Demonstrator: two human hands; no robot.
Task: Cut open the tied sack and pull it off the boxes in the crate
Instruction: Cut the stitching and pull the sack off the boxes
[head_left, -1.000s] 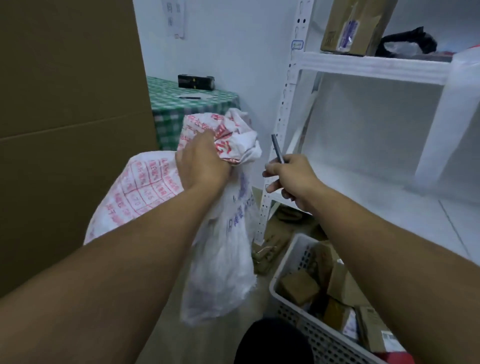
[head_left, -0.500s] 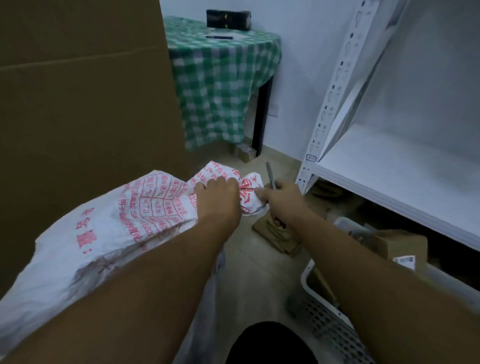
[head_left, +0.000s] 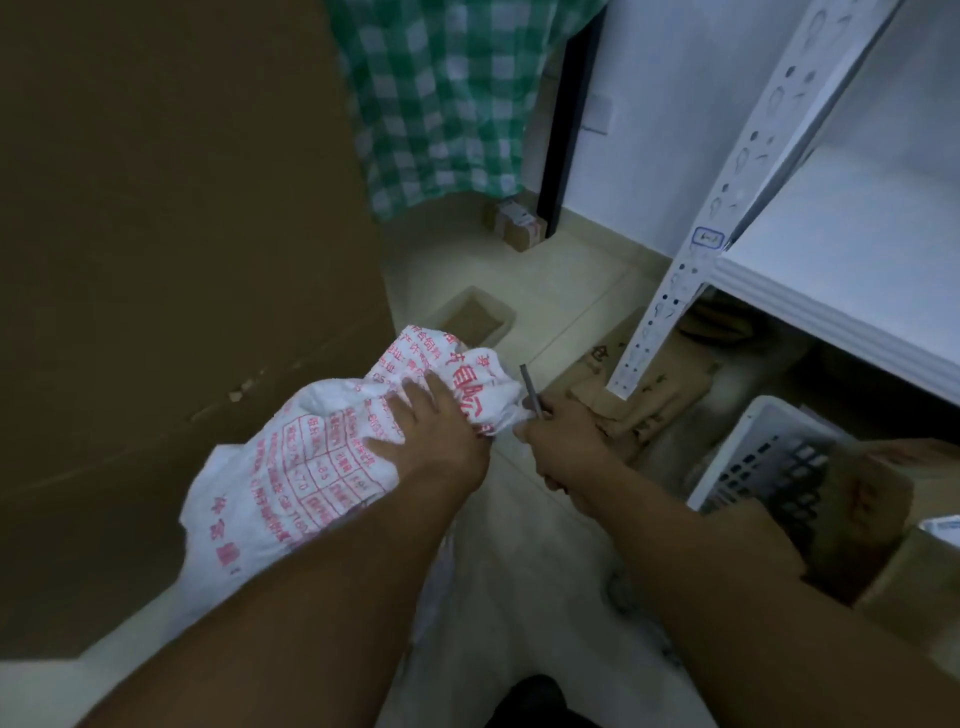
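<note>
Sack (head_left: 332, 457), white woven, red print: head view, held above the floor (head_left: 545, 545) to the left of the crate (head_left: 737, 457), apart from the boxes (head_left: 857, 499) in it, crumpled and slack. Left hand (head_left: 431, 431) grips its bunched top, fingers dug into the fabric. Right hand (head_left: 561, 441) is fisted round a slim grey cutter (head_left: 531, 389), tip up, just beside the sack's bunched edge. Step in hand, as judged: the sack looks off the boxes, so what remains is gathering it and laying it aside; keep the cutter tip turned away from the left fingers, bundle with the left hand alone, set down on bare floor. Surroundings: large brown carton (head_left: 182, 260) close on the left; flattened cardboard (head_left: 649, 400) round the foot of the white shelf post (head_left: 675, 291); shallow open box (head_left: 472, 317) beyond the sack; checked cloth (head_left: 441, 104) hanging off a bench at the back, small parcel (head_left: 514, 223) below. Obstructions: carton and shelf post narrow the free floor
</note>
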